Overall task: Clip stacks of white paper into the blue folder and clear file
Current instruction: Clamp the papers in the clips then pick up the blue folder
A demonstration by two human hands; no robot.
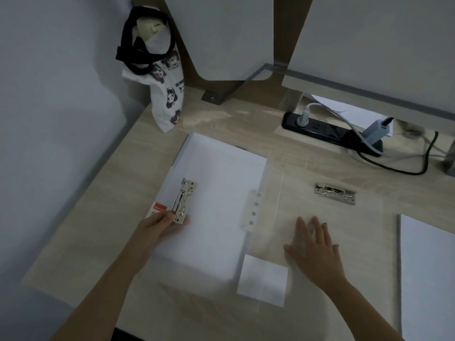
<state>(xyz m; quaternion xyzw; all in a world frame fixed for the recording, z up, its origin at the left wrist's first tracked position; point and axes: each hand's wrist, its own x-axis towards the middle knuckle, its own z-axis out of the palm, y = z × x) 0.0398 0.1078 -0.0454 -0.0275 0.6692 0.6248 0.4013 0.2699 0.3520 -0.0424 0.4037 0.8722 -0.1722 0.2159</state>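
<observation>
A clear file (275, 193) lies open across the wooden desk. Its left half holds a stack of white paper (216, 193). On that stack sits a metal lever clip (183, 200), and my left hand (160, 225) pinches the clip's near end. My right hand (317, 247) lies flat, fingers spread, on the transparent right half. A second metal clip (336, 193) sits farther back on that half. Another stack of white paper (430, 271) lies at the right edge. I see no blue folder.
A small white sheet (262, 279) lies at the file's near edge. A printed tote bag (162, 77) leans in the back left corner. A black power strip (330, 131) with plugs and cables runs along the back right under a shelf.
</observation>
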